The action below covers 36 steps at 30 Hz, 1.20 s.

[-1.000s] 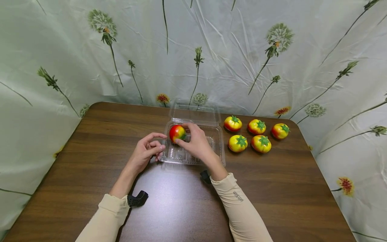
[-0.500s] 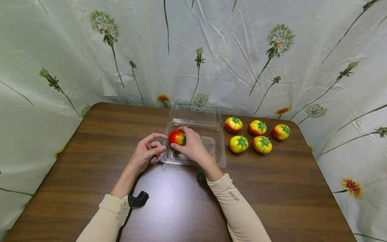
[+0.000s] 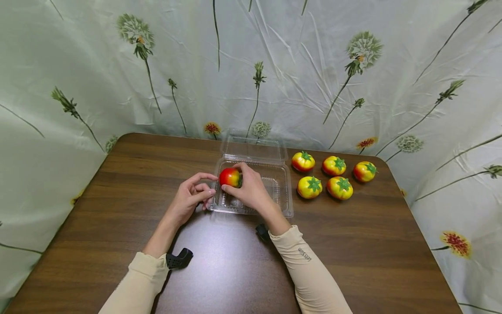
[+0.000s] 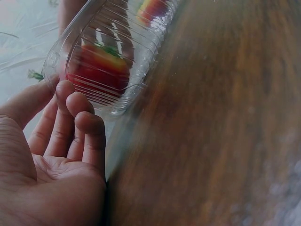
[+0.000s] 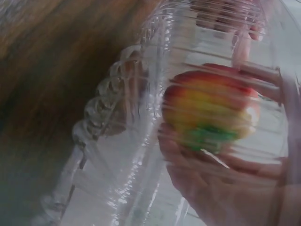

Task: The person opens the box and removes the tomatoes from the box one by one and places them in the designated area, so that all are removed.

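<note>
My right hand [image 3: 251,186] grips a glossy red and yellow tomato [image 3: 228,177], thumb on the near side and fingers on the far side. The tomato is within the left part of a clear plastic clamshell box [image 3: 288,192], whose lid [image 3: 255,146] is folded back. Through the transparent wall, the right wrist view shows the tomato [image 5: 211,106] with its green leafy top turned to the palm. My left hand [image 3: 190,196] touches the box's left rim with loosely bent fingers. In the left wrist view its fingertips [image 4: 77,101] lie against the box corner.
Several similar tomatoes [image 3: 309,187] stand in two rows right of the box on the brown wooden table [image 3: 372,244]. A flower-patterned curtain [image 3: 188,52] hangs behind the table's back edge. Black straps [image 3: 179,258] sit at both wrists.
My right hand has lowered the tomato slightly toward the near left of the box, turning more of its red side up. The left hand has stayed at the rim.
</note>
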Tool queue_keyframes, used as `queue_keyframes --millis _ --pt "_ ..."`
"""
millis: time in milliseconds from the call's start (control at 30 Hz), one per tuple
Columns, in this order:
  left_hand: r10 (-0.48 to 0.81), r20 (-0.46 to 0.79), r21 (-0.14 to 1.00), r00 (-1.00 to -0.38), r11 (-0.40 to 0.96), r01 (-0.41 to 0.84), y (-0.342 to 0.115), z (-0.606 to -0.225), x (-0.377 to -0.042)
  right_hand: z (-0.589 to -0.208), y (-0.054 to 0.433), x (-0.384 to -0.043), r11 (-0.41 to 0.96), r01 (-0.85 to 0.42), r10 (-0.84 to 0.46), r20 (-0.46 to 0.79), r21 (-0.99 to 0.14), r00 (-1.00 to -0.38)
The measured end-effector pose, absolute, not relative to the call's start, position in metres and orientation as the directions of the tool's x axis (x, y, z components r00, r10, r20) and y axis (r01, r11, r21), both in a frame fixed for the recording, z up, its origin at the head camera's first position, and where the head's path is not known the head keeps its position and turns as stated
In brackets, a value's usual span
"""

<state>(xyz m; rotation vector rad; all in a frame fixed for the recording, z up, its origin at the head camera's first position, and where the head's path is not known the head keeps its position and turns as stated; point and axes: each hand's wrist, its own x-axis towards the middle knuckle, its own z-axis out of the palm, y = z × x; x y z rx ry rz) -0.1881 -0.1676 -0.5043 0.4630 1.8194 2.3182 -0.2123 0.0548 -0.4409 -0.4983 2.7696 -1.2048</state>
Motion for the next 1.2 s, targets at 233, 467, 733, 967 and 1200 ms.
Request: queue_keyframes --millis 233,467,733,967,1200 --pt "0.310 0.137 0.968 -0.941 -0.246 0.060 -0.168 -0.503 -0.187 -0.438 0.056 -0.210 0.627 -0.283 -0.329 0.083 -0.726 -0.941" --pt "0.314 0.140 0.967 -0.939 -0.247 0.062 -0.168 -0.503 -0.187 -0.436 0.057 -0.209 0.635 -0.297 -0.308 0.119 -0.713 -0.944" --pt "0.311 0.129 0.968 -0.942 -0.246 0.051 -0.168 -0.502 -0.187 -0.432 0.058 -0.208 0.626 -0.331 -0.309 0.165 -0.706 -0.937" --pt "0.310 0.125 0.970 -0.943 -0.238 0.051 -0.169 -0.505 -0.188 -0.428 0.059 -0.208 0.619 -0.344 -0.296 0.196 -0.706 -0.935" --pt "0.311 0.128 0.969 -0.942 -0.241 0.052 -0.168 -0.506 -0.188 -0.424 0.061 -0.206 0.615 -0.335 -0.263 0.214 -0.714 -0.941"
